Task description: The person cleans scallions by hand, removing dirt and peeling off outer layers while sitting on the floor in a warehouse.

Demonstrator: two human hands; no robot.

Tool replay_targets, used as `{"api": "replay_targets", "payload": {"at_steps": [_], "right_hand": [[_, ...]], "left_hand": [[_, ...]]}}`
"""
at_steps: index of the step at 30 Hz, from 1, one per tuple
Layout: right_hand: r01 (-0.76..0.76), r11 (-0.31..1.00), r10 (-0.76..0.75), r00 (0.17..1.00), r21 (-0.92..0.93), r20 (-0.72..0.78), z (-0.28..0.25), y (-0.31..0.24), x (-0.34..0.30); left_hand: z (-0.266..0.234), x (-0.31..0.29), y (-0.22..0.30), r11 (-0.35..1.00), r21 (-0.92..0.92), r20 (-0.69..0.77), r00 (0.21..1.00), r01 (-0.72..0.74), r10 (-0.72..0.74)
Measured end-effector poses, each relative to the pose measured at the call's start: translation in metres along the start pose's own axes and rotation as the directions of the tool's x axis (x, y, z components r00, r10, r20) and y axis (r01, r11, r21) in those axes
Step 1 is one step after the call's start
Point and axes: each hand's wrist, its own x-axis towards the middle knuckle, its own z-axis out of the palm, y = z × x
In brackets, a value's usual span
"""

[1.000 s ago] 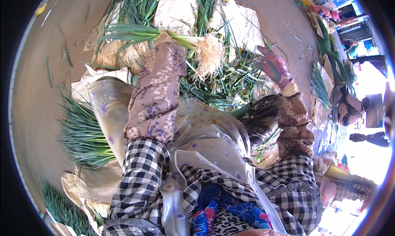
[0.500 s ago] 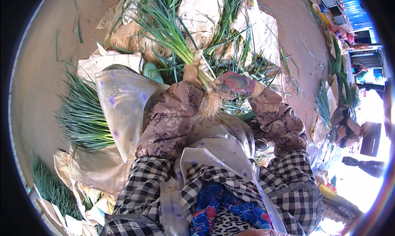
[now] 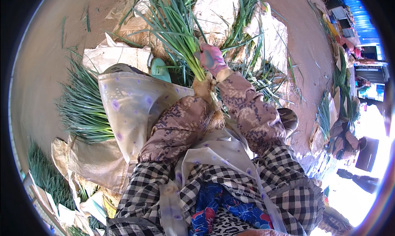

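I hold a bunch of long green onions [image 3: 177, 30] in front of me, leaves fanning away and pale roots [image 3: 216, 118] hanging toward my lap. My left hand [image 3: 203, 88], in a tan glove, is closed around the bunch just above the roots. My right hand [image 3: 212, 59], in a pink glove, grips the stalks right above it. Both forearms wear patterned brown sleeves.
A clear spotted plastic apron [image 3: 135, 108] covers my left knee. A heap of green onions [image 3: 82, 108] lies to my left, with more [image 3: 45, 174] at the lower left. Pale sacks [image 3: 214, 9] and loose stalks lie ahead on the dirt ground [image 3: 41, 51]. Another person [image 3: 341, 137] sits far right.
My left hand has drawn the bunch back from the pile ahead toward my lap. My right hand came in from the right and took hold of the stalks.
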Motion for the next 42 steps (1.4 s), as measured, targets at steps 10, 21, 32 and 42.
{"api": "replay_targets", "payload": {"at_steps": [10,21,32,42], "right_hand": [[-0.212,0.45,0.433,0.901,-0.868,0.005,-0.042,0.056,-0.061],[-0.259,0.183,0.234,0.948,-0.948,-0.214,-0.284,0.115,-0.142],[0.019,0.588,0.056,0.996,-0.809,0.064,-0.226,0.139,-0.116],[0.034,0.633,0.115,0.984,-0.774,0.137,-0.228,0.158,-0.099]], "left_hand": [[-0.02,-0.007,0.015,0.982,-0.098,-0.016,0.986,0.164,-0.166],[-0.044,0.0,0.131,0.976,0.039,0.466,0.868,-0.215,0.172],[-0.235,-0.061,0.225,0.847,0.36,-0.365,0.776,-0.391,0.514],[-0.381,-0.058,0.091,0.502,0.676,-0.736,0.472,0.539,0.485]]}}
